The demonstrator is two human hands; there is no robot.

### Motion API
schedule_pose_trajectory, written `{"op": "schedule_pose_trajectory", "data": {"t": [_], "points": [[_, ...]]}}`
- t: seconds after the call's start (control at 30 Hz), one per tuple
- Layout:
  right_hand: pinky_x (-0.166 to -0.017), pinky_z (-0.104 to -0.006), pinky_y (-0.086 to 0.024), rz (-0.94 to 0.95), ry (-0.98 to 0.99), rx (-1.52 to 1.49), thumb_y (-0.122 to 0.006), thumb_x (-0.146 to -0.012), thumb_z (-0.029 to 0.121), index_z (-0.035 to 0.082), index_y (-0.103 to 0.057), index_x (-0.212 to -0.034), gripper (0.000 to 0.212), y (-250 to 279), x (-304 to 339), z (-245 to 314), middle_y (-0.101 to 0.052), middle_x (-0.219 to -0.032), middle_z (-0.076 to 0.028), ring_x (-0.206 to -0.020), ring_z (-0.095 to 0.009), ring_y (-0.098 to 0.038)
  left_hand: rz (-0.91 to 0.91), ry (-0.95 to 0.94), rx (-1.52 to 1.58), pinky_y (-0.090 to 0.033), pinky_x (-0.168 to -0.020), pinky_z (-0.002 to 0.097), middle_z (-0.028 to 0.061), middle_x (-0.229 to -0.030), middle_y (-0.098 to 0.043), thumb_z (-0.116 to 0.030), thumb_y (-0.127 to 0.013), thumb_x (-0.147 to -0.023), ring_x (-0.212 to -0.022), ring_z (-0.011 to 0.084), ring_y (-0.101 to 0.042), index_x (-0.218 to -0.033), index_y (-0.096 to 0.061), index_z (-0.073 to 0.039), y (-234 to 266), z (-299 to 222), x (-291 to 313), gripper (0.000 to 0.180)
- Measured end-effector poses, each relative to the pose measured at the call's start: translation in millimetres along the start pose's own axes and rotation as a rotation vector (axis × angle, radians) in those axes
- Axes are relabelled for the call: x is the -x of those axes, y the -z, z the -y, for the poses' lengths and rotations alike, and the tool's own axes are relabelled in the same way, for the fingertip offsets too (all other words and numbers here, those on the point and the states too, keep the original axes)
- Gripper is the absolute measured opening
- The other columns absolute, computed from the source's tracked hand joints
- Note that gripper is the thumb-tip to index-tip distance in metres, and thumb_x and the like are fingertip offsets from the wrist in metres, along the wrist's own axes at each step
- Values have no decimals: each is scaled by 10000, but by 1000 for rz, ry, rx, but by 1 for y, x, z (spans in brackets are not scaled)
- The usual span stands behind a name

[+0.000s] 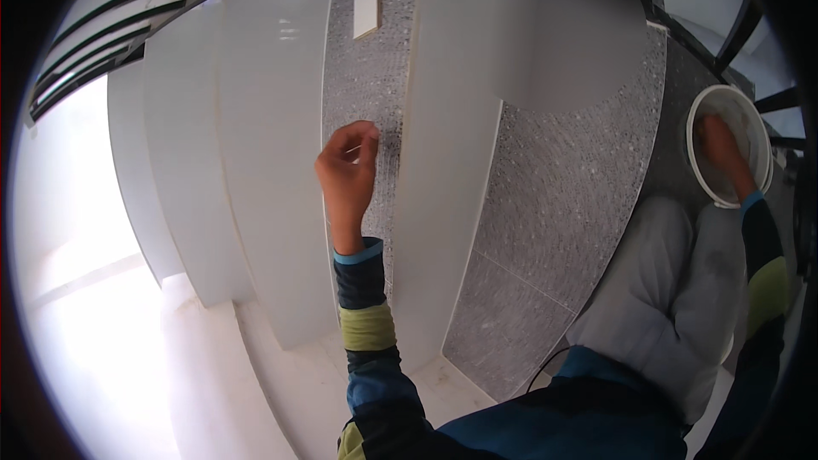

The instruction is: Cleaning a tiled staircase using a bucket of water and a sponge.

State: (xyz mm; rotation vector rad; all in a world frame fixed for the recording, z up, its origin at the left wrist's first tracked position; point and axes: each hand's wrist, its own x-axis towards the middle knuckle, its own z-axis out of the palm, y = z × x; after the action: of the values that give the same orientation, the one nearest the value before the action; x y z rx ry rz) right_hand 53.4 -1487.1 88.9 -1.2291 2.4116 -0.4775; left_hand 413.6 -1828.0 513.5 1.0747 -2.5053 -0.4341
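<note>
My left hand (344, 183) is over a grey speckled stair tread (366, 77), its fingers curled with the thumb close to the fingertips. Whatever lies between those fingers, if anything, is too small to make out. On the right, my right hand (718, 143) reaches down inside a white bucket (697, 162). Its fingers are shaded by the bucket wall, so their grip is not clear. A white rectangular block-like piece (366, 11) lies on the same tread, farther away than my left hand.
Pale smooth risers (273, 162) stand between the stone steps. A wider speckled step (554, 204) lies between my left arm and my legs (660, 290). Black metal railings (187, 0) run along the far side, with more bars (737, 30) beyond the bucket. A blurred round patch covers the upper right.
</note>
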Motion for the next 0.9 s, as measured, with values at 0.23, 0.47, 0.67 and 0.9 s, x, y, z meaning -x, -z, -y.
{"op": "schedule_pose_trajectory", "data": {"t": [0.23,0.47,0.67,0.9], "points": [[-770,-475,-439,-45,-139,62,-573,-805,103,17,-600,-912,139,38,10,42,-575,-896,-217,-861,-398,-559,-26,-269,-210,-519,-586,301,83,-822,-666,-95,-673,-770,-666,220,-645,-817,-700,-58,-19,-9,-2,66],[-776,-474,-452,-14,-288,69,-565,-843,214,52,-639,-919,193,70,14,70,-596,-918,-223,-871,-390,-583,-78,-345,-665,-472,-474,317,26,-714,-638,-175,-672,-748,-534,234,-612,-712,-684,-108,-33,-22,-3,76],[-773,-465,-471,-94,-226,120,-589,-827,219,46,-626,-971,228,50,14,55,-606,-941,-205,-875,-372,-600,-29,-257,-1059,-449,-424,324,75,-620,-611,-157,-650,-715,-484,261,-595,-594,-626,-71,-50,-41,-6,151],[-790,-460,-468,-59,-238,86,-618,-803,202,51,-607,-1013,259,52,11,61,-592,-987,-193,-900,-368,-592,-43,-291,-1187,-455,-410,327,97,-578,-583,-140,-648,-708,-495,273,-612,-542,-577,-66,-62,-40,-10,194]]}}
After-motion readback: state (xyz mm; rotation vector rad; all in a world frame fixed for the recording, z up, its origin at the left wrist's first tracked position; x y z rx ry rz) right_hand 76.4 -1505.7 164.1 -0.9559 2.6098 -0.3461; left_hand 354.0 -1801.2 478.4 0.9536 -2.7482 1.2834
